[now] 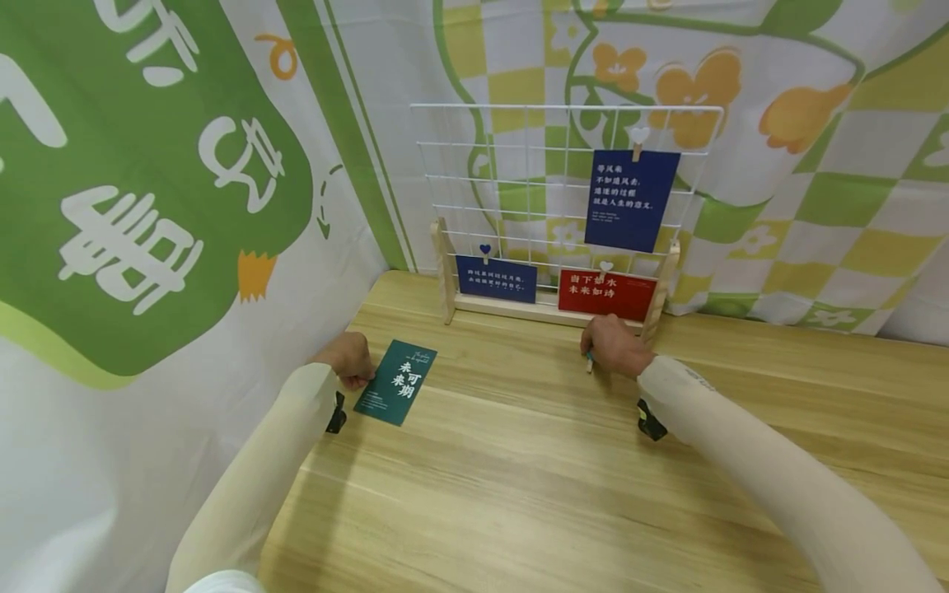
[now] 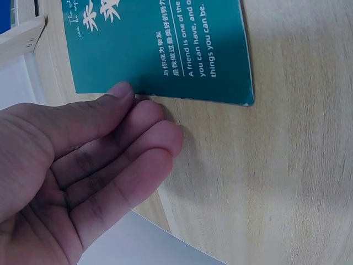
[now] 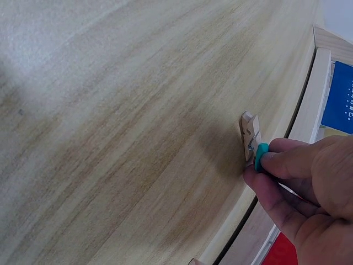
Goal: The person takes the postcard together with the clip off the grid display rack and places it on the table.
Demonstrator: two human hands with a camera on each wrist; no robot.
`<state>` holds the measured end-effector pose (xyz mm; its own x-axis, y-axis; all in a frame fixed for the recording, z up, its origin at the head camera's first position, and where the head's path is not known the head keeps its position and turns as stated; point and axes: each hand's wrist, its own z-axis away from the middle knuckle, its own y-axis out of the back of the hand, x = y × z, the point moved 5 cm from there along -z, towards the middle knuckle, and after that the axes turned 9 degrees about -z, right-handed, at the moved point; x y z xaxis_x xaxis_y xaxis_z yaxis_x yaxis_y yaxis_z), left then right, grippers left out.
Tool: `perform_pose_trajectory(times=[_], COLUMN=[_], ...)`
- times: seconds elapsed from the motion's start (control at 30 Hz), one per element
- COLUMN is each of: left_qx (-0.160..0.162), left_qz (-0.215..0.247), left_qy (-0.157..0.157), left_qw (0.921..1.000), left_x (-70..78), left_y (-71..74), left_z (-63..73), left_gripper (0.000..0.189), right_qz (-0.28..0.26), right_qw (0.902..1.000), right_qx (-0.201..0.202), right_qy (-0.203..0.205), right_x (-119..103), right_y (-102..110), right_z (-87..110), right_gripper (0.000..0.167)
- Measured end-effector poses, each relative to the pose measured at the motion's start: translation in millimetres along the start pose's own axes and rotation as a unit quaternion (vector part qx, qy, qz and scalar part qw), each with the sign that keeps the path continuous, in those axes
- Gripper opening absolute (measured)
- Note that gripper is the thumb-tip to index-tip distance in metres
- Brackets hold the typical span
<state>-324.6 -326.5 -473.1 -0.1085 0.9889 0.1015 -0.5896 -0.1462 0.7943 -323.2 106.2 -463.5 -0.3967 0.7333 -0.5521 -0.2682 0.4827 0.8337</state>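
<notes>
At the left, a green card [image 1: 387, 389] with white lettering is over the wooden table, and my left hand [image 1: 348, 360] pinches its edge. In the left wrist view the thumb [image 2: 120, 91] lies on the card's border, with the curled fingers below it. My right hand [image 1: 614, 344] is at the foot of the wire rack. Between thumb and fingertips it grips a small wooden clothespin [image 3: 251, 132] by its teal end; the other end points away from the hand, close over the tabletop.
Behind the hands stands a white wire grid rack [image 1: 528, 173] on a wooden base [image 1: 511, 309]. Heart-topped clothespins hold a tall dark-blue card [image 1: 630, 202], a smaller blue card [image 1: 495, 280] and a red card [image 1: 619, 298] on it. Patterned cloth [image 1: 786, 189] hangs behind and at left.
</notes>
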Motion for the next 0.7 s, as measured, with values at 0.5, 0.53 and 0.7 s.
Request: perform_pose_trajectory(times=[0.5,0.53,0.7], left_qx=[0.043,0.047,0.078], left_qz=[-0.059,-0.062,-0.081], left_qy=[-0.04,-0.044,-0.072], left_qw=[0.9965,0.996,0.991], left_x=[14.5,17.0,35.1], left_y=[21.8,24.1,38.2], left_z=[7.5,7.7,13.2], left_gripper=[0.02,0.021,0.024], right_qz=[-0.006,-0.006,-0.004], right_qw=[0.9998,0.9998,0.9993], right_qx=[0.016,0.017,0.034], right_qy=[0.01,0.01,0.014], right_x=[-4,-4,-6], right_y=[12,13,22], right_z=[5.9,6.2,8.6], right_gripper=[0.014,0.015,0.021])
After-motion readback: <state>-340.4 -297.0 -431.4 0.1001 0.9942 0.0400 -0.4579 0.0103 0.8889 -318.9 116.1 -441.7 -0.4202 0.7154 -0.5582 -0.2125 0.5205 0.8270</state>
